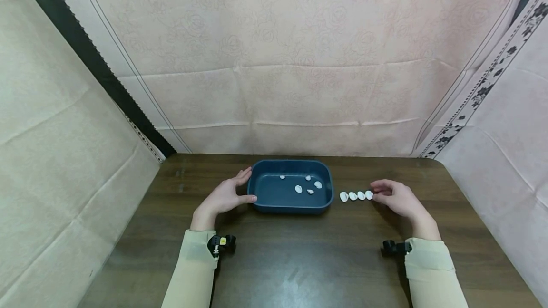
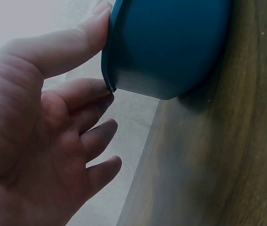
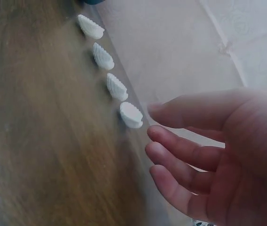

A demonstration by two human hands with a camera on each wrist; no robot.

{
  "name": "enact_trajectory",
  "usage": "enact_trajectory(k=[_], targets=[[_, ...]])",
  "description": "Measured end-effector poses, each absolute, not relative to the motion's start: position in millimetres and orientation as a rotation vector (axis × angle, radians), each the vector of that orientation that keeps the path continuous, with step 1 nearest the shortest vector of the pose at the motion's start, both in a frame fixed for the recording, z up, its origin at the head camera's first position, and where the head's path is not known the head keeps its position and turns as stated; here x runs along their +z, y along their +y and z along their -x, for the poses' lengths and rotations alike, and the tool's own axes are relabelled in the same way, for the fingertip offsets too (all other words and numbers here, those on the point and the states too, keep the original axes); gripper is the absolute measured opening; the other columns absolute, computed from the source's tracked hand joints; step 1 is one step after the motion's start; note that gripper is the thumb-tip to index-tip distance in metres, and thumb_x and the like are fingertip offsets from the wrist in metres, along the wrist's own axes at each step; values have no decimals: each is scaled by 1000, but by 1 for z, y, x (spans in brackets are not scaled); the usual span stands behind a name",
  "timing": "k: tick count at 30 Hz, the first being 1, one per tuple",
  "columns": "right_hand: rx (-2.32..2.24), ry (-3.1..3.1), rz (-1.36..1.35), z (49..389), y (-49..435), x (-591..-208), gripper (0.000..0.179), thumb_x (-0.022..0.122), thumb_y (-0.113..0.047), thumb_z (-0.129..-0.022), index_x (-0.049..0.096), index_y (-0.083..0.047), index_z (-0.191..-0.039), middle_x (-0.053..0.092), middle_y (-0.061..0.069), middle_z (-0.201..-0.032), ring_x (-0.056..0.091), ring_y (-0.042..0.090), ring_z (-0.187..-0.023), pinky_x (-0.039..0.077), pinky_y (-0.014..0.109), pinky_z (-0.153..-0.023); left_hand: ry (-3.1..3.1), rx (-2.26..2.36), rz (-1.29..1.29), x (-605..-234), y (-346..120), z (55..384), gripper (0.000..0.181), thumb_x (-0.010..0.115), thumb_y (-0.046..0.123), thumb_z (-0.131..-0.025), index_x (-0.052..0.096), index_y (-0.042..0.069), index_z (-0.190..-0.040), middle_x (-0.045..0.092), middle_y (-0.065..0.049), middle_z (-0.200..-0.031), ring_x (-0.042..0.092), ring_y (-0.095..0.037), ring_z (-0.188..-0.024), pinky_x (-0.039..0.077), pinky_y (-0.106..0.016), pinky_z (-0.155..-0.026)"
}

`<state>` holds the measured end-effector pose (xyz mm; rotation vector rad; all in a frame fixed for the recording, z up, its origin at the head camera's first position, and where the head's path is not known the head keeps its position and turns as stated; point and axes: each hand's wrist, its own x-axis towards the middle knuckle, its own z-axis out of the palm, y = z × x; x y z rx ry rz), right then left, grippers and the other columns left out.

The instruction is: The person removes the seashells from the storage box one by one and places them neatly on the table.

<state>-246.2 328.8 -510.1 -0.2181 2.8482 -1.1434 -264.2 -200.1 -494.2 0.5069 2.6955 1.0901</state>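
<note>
A dark blue rectangular tray (image 1: 291, 210) stands on the brown table, with several small white seashells (image 1: 298, 188) scattered on its floor. My left hand (image 1: 224, 196) is at its left end, thumb and index fingertips touching the rim and the other fingers spread out below, as the left wrist view shows. To the right of the tray, several white ribbed seashells (image 3: 117, 87) lie in a straight row. My right hand (image 1: 396, 197) is at the row's right end. Its thumb and fingertips are right beside the last seashell (image 3: 131, 115), a small gap between them.
The wooden table (image 1: 295, 255) reaches back to a pale patterned cloth (image 1: 299, 84) hanging behind it. More cloth hangs at the left and right sides. A dark camera is strapped to each wrist, over pale sleeves.
</note>
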Motion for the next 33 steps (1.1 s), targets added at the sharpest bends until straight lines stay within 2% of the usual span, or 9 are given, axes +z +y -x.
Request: enact_trajectory(k=[10,19,33], targets=[[-1180,2889,207,244,316,-492,41,72,-21,-105,67,-3,-140,72,21,-130,69,35,-116,55,46,-91,2697,1095,-520,-493,-199,264,89,80,35,-99,31,14,-170,22,-9,-177,17,-34,-163,25,-67,-124],[-1235,2904,300,240,291,-476,38,72,-22,-105,69,-5,-138,73,20,-130,70,35,-118,58,36,-88,2699,1090,-511,-494,-200,264,89,80,36,-99,31,15,-170,23,-9,-177,18,-34,-163,25,-68,-124],[-1403,2740,439,234,228,-464,31,75,-17,-102,74,-11,-133,75,11,-126,71,26,-111,59,32,-91,2689,1111,-512,-491,-198,262,87,81,33,-98,34,11,-168,24,-1,-176,17,-29,-163,25,-61,-126]])
